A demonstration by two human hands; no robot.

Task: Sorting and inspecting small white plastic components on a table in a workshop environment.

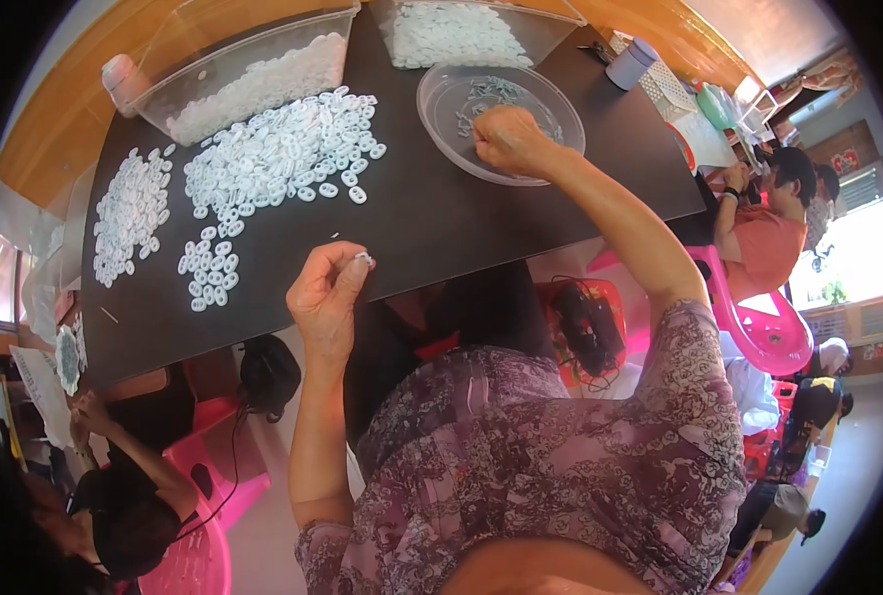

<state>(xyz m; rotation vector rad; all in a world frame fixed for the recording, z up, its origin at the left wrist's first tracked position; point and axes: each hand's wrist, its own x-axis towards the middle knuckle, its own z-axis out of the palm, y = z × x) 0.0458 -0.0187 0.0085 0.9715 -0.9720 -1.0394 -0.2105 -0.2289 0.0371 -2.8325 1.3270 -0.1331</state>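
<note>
At the front edge of the dark table, my left hand pinches a small white oval piece between thumb and fingertips. My right hand reaches into a round clear plastic tray, its fingers curled together over small grey-green pieces. Whatever its fingertips hold is hidden. Left of centre lies a big pile of white oval pieces with holes. A smaller cluster of the same pieces is nearer to me, and another heap lies farther left.
Behind the piles stand a clear bin of white pieces and a second clear bin. A lidded grey-purple cup is at the back right. People sit at left and right, by pink plastic chairs.
</note>
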